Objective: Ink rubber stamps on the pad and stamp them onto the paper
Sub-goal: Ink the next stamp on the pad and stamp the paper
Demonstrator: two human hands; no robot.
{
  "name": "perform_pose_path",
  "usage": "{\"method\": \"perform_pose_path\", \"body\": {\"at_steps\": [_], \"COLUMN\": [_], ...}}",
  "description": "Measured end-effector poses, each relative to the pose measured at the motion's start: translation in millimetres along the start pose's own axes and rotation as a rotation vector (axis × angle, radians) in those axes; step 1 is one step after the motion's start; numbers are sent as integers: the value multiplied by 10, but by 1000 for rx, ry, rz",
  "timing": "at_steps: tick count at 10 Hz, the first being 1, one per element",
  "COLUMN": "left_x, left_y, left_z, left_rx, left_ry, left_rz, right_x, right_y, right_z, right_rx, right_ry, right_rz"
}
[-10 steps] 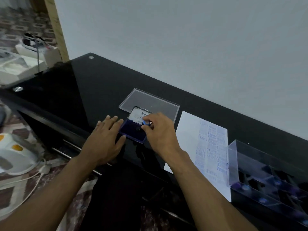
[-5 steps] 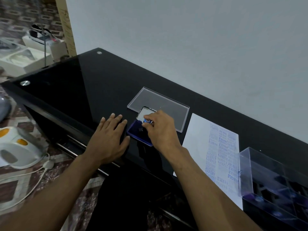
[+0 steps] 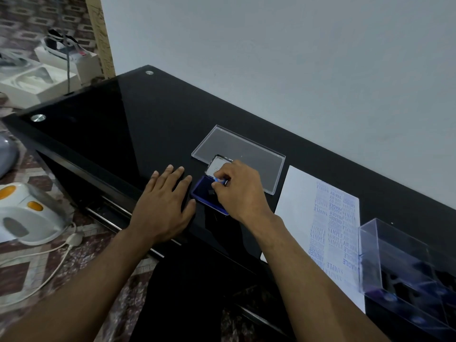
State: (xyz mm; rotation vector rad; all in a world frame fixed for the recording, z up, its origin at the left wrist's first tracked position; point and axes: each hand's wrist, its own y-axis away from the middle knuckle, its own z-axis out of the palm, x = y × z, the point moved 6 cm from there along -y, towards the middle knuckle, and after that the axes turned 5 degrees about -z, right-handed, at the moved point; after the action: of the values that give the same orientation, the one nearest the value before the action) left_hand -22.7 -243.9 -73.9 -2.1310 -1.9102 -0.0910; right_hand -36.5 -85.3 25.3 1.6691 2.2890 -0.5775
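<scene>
On the black counter [image 3: 148, 124], the printed paper [image 3: 303, 206] waits right of the ink pad [image 3: 201, 191]. Your left hand [image 3: 164, 206] lies flat beside the pad; your right hand [image 3: 243, 191] pinches the rubber stamp [image 3: 220, 180] onto it. You are inking; next, lift it across to bare paper.

Body in view: two forearms and two hands only. Left hand [image 3: 164, 206] and right hand [image 3: 240, 191] are both bare; no gloves, rings, or bandages seen. Both wrists bare: no watch, bracelet or strap. Forearms uncovered from the wrists back to the near edge of the picture; no sleeve or cuff shows anywhere along them. Fingernails look short, though lighting is dim and fine detail is soft. No markings or tattoos discernible.
</scene>
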Motion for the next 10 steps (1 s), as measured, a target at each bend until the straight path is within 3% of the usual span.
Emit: {"method": "perform_pose_path", "body": {"at_steps": [10], "left_x": [3], "left_y": [16], "left_z": [-6], "left_rx": [20], "left_ry": [0], "left_rz": [0], "right_x": [-16], "right_y": [-36], "right_z": [5], "right_rx": [-14], "right_ry": [28], "right_rz": [22]}}
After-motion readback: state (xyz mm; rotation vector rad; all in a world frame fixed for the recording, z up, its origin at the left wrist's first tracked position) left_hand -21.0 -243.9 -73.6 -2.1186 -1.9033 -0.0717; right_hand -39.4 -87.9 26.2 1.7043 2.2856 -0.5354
